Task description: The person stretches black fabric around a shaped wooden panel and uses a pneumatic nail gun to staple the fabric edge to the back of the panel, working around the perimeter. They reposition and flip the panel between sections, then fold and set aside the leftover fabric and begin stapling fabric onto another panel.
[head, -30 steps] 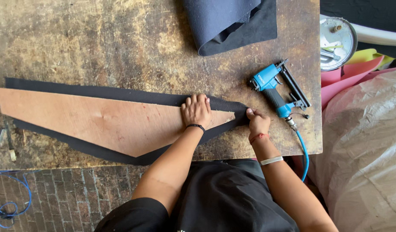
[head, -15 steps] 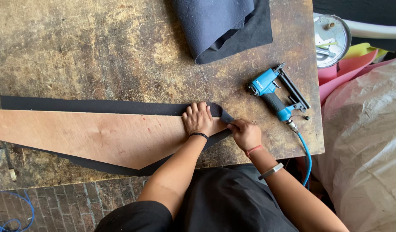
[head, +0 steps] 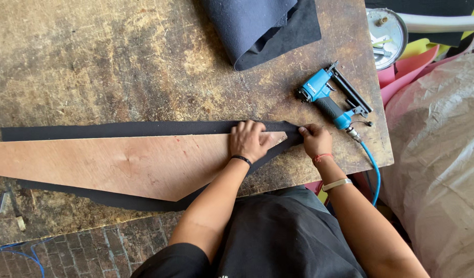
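Note:
A long tapered plywood panel (head: 118,162) lies on a strip of black fabric (head: 134,128) on the worn wooden table (head: 93,62). My left hand (head: 249,140) presses flat on the panel near its narrow right tip, fingers spread over the upper edge. My right hand (head: 314,140) pinches the black fabric at the panel's right tip. A blue pneumatic staple gun (head: 332,98) rests on the table just above and right of my right hand, its blue hose (head: 373,170) running off the table edge.
Folded dark blue-grey fabric (head: 257,25) lies at the table's top edge. A round metal tin (head: 386,31) with small parts sits at the upper right. A large plastic-wrapped bundle (head: 443,164) fills the right side. Brick floor (head: 82,247) shows at lower left.
The panel and fabric have shifted left under my hands. My right hand has moved from the lower edge of the tip up to the fabric's right end.

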